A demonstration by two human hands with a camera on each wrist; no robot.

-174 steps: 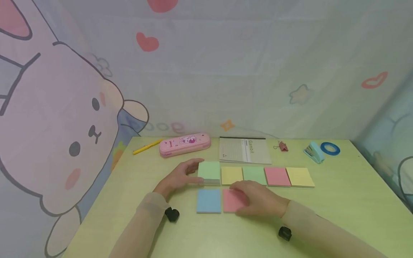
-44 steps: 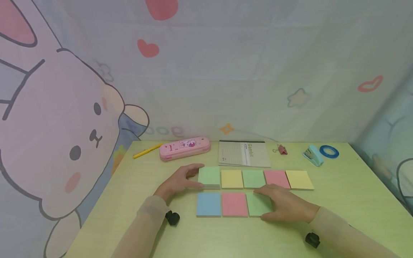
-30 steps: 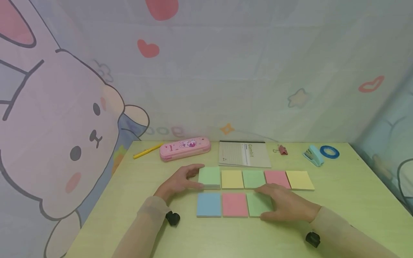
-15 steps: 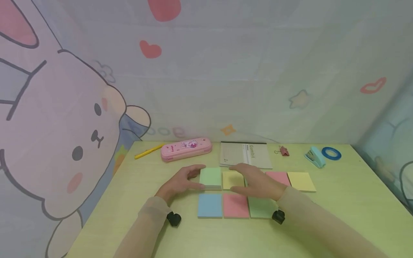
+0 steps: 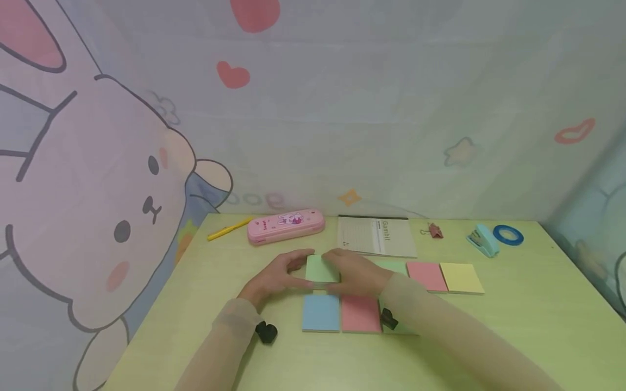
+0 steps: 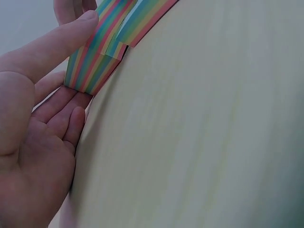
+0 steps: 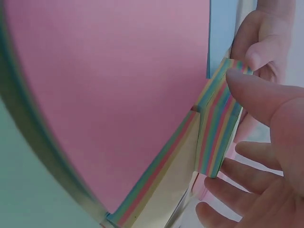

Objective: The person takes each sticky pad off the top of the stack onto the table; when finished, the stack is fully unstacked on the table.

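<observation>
A thick stack of sticky notes (image 5: pixel 320 269), green on top, stands at the left of the back row. My left hand (image 5: pixel 276 276) holds its left side, thumb along the near face and fingers behind. From the right, my right hand (image 5: pixel 359 272) has thumb and fingers at the same stack's near and far edges. The stack's striped layers (image 7: pixel 218 126) show between thumb and fingers in the right wrist view. In front lie blue sticky notes (image 5: pixel 320 313), pink sticky notes (image 5: pixel 361 315) and green sticky notes (image 5: pixel 405 327), the green partly under my right forearm.
Green (image 5: pixel 393 266), pink and yellow sticky notes (image 5: pixel 462 278) continue the back row; the yellow ones beside the stack are hidden by my hand. Behind them are a yellow pen (image 5: pixel 230 229), pink pencil case (image 5: pixel 286 227), notebook (image 5: pixel 376 237), binder clip (image 5: pixel 433 230), stapler (image 5: pixel 484 240) and blue tape roll (image 5: pixel 508 235).
A green block of sticky notes was added to the front row, right of the pink. My right hand has since left it and moved left to the stack. My left hand stays there.
</observation>
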